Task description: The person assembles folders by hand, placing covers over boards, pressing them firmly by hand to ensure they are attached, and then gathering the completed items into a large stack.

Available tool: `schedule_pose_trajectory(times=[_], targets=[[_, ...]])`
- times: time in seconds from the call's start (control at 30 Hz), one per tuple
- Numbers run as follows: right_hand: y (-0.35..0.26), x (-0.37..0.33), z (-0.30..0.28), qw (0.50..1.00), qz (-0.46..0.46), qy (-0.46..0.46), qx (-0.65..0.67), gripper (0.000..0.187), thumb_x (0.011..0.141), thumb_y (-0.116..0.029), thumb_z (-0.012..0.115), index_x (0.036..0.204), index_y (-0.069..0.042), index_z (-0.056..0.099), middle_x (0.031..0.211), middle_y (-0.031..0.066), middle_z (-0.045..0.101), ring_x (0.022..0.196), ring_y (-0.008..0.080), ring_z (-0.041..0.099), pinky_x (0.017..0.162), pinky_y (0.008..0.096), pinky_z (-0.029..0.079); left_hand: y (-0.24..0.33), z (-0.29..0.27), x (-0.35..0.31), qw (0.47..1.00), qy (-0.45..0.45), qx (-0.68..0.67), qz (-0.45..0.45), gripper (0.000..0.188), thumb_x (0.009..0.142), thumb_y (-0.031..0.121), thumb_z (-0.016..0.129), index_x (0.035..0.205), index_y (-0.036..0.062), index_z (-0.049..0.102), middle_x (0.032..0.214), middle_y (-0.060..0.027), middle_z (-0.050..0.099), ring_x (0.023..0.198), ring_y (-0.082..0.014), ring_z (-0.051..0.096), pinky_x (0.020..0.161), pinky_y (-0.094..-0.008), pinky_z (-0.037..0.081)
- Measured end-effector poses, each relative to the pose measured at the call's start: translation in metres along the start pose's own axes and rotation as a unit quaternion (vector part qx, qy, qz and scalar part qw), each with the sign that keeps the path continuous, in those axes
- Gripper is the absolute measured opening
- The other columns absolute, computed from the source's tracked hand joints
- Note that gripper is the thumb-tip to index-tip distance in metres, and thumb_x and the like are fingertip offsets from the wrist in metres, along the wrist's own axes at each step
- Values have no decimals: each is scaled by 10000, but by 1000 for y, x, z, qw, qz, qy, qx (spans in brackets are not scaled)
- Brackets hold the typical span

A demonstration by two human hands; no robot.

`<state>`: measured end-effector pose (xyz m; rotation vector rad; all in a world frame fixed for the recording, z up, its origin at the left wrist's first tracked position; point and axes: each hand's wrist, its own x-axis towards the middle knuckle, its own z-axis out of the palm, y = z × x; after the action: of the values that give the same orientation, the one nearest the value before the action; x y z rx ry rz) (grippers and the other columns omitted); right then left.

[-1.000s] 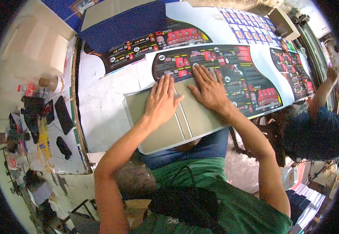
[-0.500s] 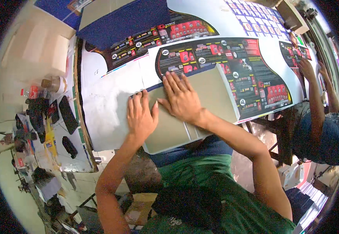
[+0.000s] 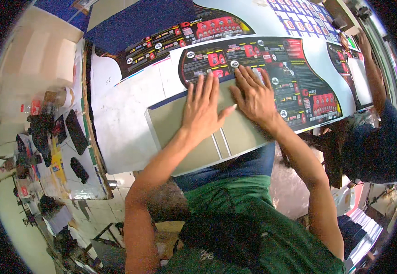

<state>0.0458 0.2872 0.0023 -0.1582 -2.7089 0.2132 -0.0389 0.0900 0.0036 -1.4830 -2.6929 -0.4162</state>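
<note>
A grey-brown board panel (image 3: 248, 137) lies in front of me on the worktable, its near edge by my lap. Dark blue covering (image 3: 165, 102) shows folded over its far edge, and pale strips cross its middle. My left hand (image 3: 203, 106) lies flat on the panel near the middle, fingers stretched over the blue far edge. To its right my right hand (image 3: 256, 97) presses on the panel's far right part, fingers extended, its tips reaching a black-and-red printed sheet (image 3: 283, 73). Neither hand grips anything.
Large blue-covered boards (image 3: 139, 23) lie at the far left over another printed sheet (image 3: 150, 51). White paper (image 3: 118, 109) covers the left tabletop. A side table (image 3: 91, 182) holds a tape roll (image 3: 69, 97) and black pieces (image 3: 77, 132). At right another person's arm (image 3: 375, 73) reaches over the table.
Both hands have slid right along the panel's far edge, the left from the left end to the middle, the right toward the right end. The other person's arm has moved farther away.
</note>
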Motion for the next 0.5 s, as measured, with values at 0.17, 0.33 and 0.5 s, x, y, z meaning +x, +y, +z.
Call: schedule_pose_trajectory(times=[0.17, 0.33, 0.5], targets=[[1, -2, -4, 1000, -7, -3, -3, 499, 1011, -366, 585, 1371, -24, 634, 1424, 154, 637, 1343, 298, 592, 1208, 543, 299, -19, -12, -41, 996, -11, 26, -79, 916, 1012, 601, 511, 1570, -94, 298, 1666, -269, 265, 1548, -409, 267, 1251, -550, 227], [1, -1, -3, 1000, 0, -8, -19, 506, 1015, -367, 577, 1388, -28, 620, 1439, 155, 625, 1344, 292, 590, 1221, 536, 287, -49, -36, -97, 978, -39, 132, -157, 809, 1039, 469, 520, 1548, -126, 315, 1653, -274, 294, 1541, -399, 295, 1274, -546, 144], [-9, -17, -16, 999, -23, -47, 12, 426, 991, -304, 638, 1334, -53, 661, 1330, 129, 692, 1285, 273, 629, 1202, 545, 319, -30, -39, -103, 986, -10, 130, -102, 670, 999, 440, 612, 1470, -19, 488, 1516, -265, 454, 1428, -390, 431, 1230, -566, 237]])
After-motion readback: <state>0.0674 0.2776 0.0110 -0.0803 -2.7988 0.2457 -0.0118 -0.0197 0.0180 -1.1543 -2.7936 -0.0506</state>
